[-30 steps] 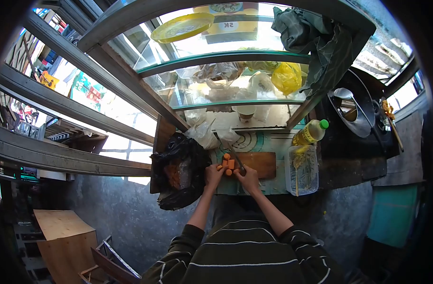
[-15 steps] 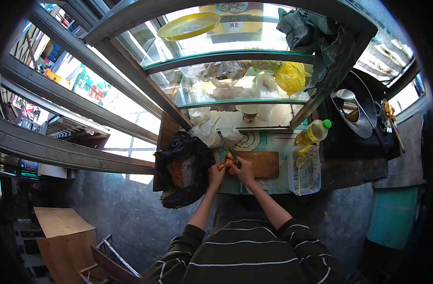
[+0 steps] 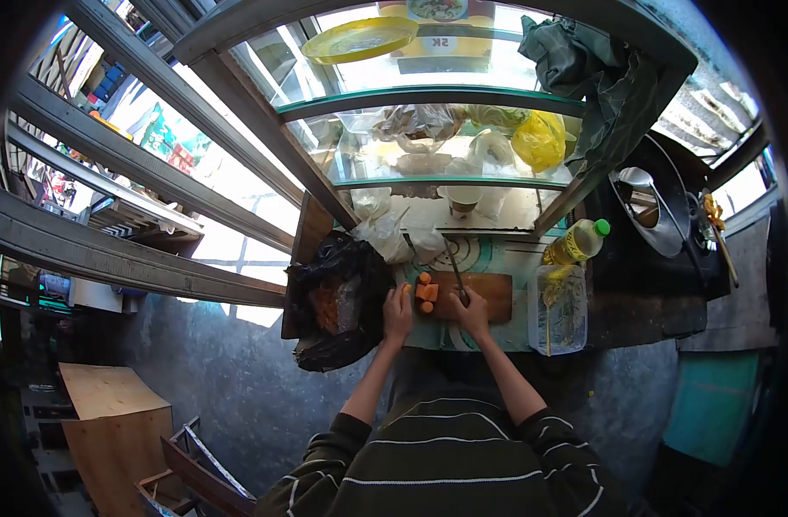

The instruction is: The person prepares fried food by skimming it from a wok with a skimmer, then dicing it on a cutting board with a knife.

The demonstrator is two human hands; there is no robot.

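Note:
Several orange carrot pieces (image 3: 428, 293) lie at the left end of a brown wooden cutting board (image 3: 496, 297). My right hand (image 3: 471, 312) is wrapped round the handle of a knife (image 3: 455, 266), its blade pointing away from me over the board. Just left of the board, my left hand (image 3: 398, 312) holds a small orange piece between its fingertips. Close to its left side lies an open black plastic bag (image 3: 346, 346) with orange contents and a clear bag inside.
A clear container (image 3: 569, 325) with a spoon stands right of the board, an oil bottle (image 3: 576, 242) behind it. White plastic bags (image 3: 385, 238) and a cup (image 3: 463, 199) sit below the glass shelves. A wok (image 3: 661, 226) is at the right.
My hands have moved apart. My right hand and the knife have shifted right, off the carrot, and the carrot pieces now lie uncovered on the board. The view has shifted slightly.

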